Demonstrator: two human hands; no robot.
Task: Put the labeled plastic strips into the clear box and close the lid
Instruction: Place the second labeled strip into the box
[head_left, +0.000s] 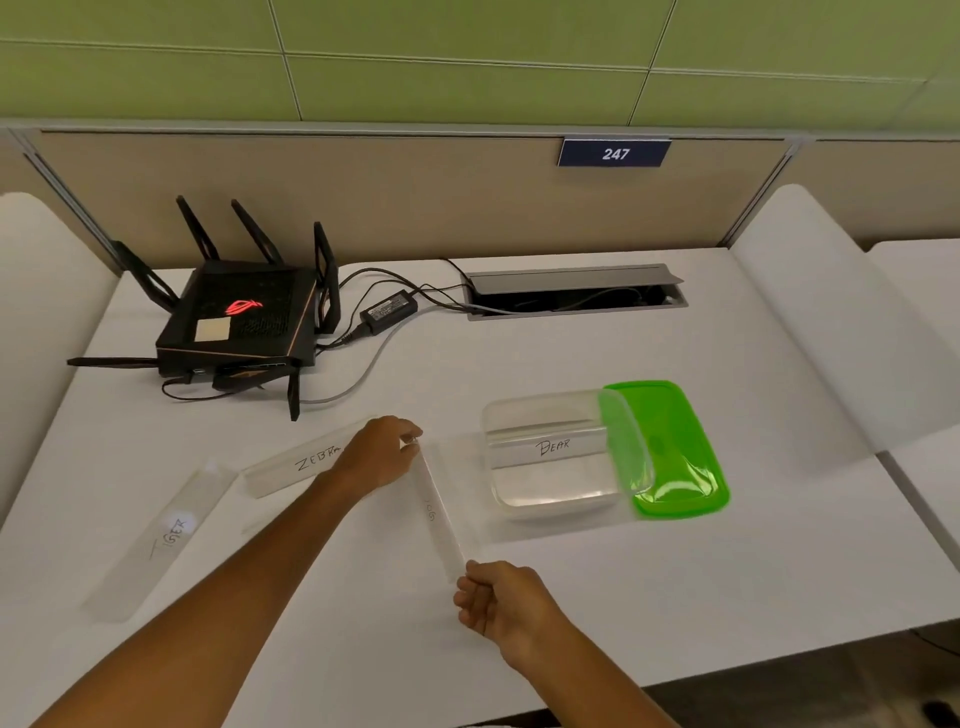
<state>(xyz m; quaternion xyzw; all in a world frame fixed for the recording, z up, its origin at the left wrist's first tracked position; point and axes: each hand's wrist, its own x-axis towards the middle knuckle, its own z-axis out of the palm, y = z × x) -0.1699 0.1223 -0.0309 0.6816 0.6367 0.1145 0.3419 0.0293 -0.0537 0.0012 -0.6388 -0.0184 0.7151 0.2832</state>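
A clear strip with faint writing (437, 514) is held by both ends over the white desk. My left hand (382, 454) pinches its far end and my right hand (498, 597) grips its near end. The clear box (556, 483) stands to the right with the strip marked BEAR (550, 448) inside it. A green lid (675, 452) leans under the box's right side. The ZEBRA strip (298, 462) lies behind my left hand. Flat at the left lies the TIGER strip (166, 540).
A black router with antennas (239, 322) and its power brick (387, 312) with cables sit at the back left. An open cable tray (571, 299) is set into the desk (727, 571) at the back. A partition wall rises behind; the desk's front edge is near.
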